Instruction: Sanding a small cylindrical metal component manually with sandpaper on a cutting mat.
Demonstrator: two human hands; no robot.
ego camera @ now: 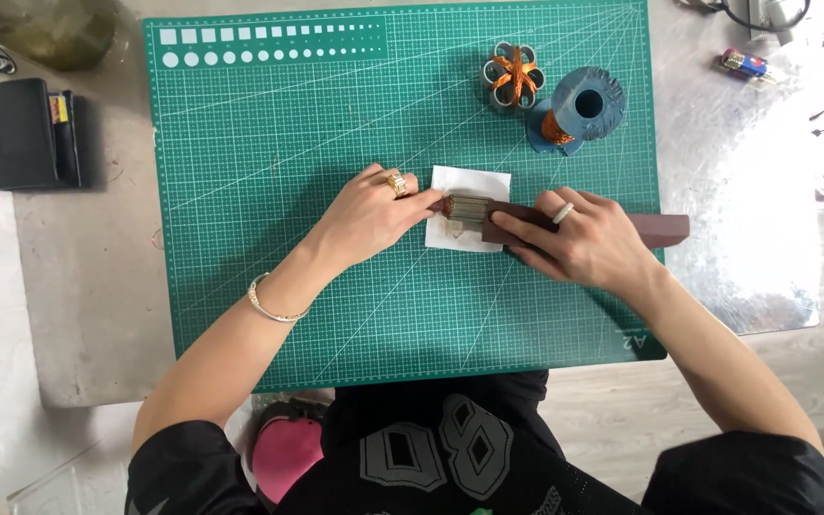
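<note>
Metal block (pixel 470 207) pinched by left hand (pixel 371 216); right hand (pixel 584 240) clasps brown bar (pixel 660 230).

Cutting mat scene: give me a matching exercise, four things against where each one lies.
Things:
1. white paper square
2. dark brown block
3. blue spool
4. black wallet

Places:
A. off the green cutting mat, on the grey table to its left
B. under the right hand, jutting past the mat's right edge
C. mid-mat, beneath the small metal piece that the left hand steadies
D. near the mat's upper right corner, beside the orange wire coil

Pairs: 1-C, 2-B, 3-D, 4-A
</note>
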